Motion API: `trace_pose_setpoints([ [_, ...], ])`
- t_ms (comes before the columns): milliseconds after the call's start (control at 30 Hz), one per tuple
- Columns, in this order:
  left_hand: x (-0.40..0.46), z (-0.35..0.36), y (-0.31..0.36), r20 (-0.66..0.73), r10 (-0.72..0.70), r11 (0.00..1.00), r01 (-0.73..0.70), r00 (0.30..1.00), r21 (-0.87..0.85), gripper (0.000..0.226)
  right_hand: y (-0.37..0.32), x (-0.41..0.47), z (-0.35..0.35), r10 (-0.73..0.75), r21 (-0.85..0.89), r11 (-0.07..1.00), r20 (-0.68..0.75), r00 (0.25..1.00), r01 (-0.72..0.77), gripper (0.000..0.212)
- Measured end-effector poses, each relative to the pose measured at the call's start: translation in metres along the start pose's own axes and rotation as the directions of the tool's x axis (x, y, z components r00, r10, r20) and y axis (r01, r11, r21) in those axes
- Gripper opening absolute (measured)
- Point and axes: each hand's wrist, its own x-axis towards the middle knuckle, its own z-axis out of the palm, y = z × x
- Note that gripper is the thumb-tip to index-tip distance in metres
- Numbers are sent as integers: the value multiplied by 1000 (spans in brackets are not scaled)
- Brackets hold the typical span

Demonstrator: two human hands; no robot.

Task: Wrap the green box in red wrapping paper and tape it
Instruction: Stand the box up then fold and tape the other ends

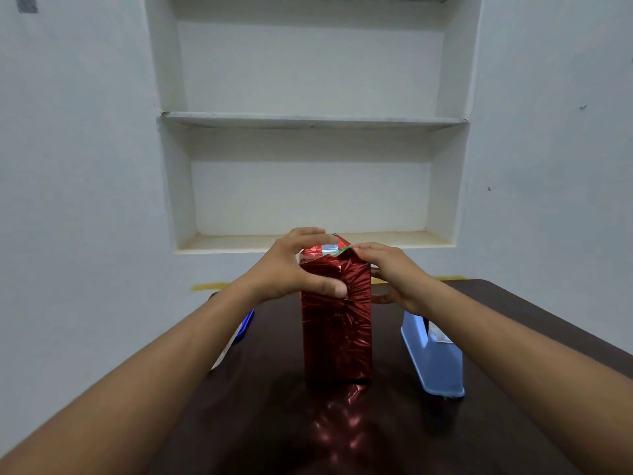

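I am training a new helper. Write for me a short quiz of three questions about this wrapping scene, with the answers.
1. True or false: the wrapped box stands upright on the table.
2. Which hand presses its thumb on the box's front: left hand or right hand?
3. What pale blue thing stands right of the box?

Key: 1 true. 2 left hand. 3 the tape dispenser.

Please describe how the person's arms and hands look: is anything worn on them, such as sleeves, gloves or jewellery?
Both forearms are bare, with no sleeves in view. The left hand and the right hand wear no gloves, and no rings, watch or bracelet can be seen.
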Motion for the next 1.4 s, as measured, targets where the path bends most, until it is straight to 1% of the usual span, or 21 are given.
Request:
trace_pose_setpoints([
  [33, 3, 1, 1, -3, 56, 994, -56, 998, 95, 67, 0, 1, 0, 4, 1, 1000, 8, 1000, -4, 21],
  [67, 6, 3, 4, -19, 97, 987, -94, 995, 128, 57, -1, 1, 0, 8, -3, 1000, 14, 1000, -8, 22],
  [167, 17, 4, 15, -90, 104, 994, -101, 990, 36, 15, -1, 0, -1, 6, -17, 1000, 17, 1000, -6, 24],
  [200, 20, 3, 21, -87, 87, 996, -87, 992, 13, 9, -2, 0, -1, 6, -17, 1000, 15, 1000, -6, 26],
  [333, 23, 3, 35, -77, 77, 990, -86, 994, -113, 19, -3, 0, -4, 23, -15, 1000, 14, 1000, -23, 30],
  [500, 25, 1, 43, -164, 52, 974, -86, 985, -208, 25, -4, -2, -4, 24, -14, 1000, 16, 1000, -24, 35],
  [567, 27, -2, 42, -108, 32, 989, -47, 994, -137, 21, -4, -2, -5, 25, -14, 1000, 18, 1000, -25, 34],
  [633, 26, -3, 40, 71, -12, 999, 9, 997, 41, 19, -3, 0, -6, 31, -10, 999, 22, 999, -31, 30],
  [667, 25, -2, 39, 143, -21, 991, 2, 990, 136, 19, -2, 1, -7, 37, -11, 999, 21, 999, -37, 29],
  [700, 23, -1, 39, 164, 0, 978, -34, 986, 205, 20, -2, 1, -7, 41, -12, 999, 21, 999, -41, 28],
  [733, 23, 0, 37, 141, 48, 969, -81, 989, 235, 20, -2, 1, -7, 42, -11, 999, 22, 999, -42, 28],
  [800, 23, 1, 36, 64, 159, 962, -169, 985, 215, 14, -2, 0, -8, 34, -5, 999, 27, 999, -34, 29],
  [867, 21, 1, 41, 45, 205, 967, -209, 978, 149, 6, -3, -1, -9, 27, -7, 1000, 27, 999, -26, 27],
  [933, 20, 0, 48, 42, 202, 977, -204, 978, 57, 15, -3, -2, -10, 33, -8, 999, 23, 999, -33, 28],
  [1000, 22, -2, 52, -18, 152, 987, -153, 988, -40, 23, -3, -2, -9, 47, -11, 999, 29, 998, -47, 30],
  [1067, 28, -3, 48, -121, 69, 990, -84, 990, -116, 22, -3, -4, -9, 46, -9, 999, 34, 998, -46, 27],
  [1133, 38, -2, 41, -156, -31, 993, 13, 987, -117, 18, -3, -5, -10, 45, 6, 999, 22, 999, -45, 22],
  [1167, 41, -1, 36, -129, -72, 995, 62, 989, -79, 18, -2, -5, -10, 47, 11, 999, 23, 999, -48, 21],
  [1233, 46, 3, 30, -28, -123, 992, 124, 992, 14, 30, -2, -8, -12, 49, 3, 999, 53, 997, -49, 23],
  [1333, 46, 4, 26, 134, -220, 975, 216, 966, 43, 41, -2, -10, -17, 31, -26, 999, 114, 993, -28, 24],
  [1400, 43, 5, 19, 183, -244, 970, 237, 952, 58, 45, -1, -11, -20, 18, -24, 1000, 128, 992, -15, 27],
])
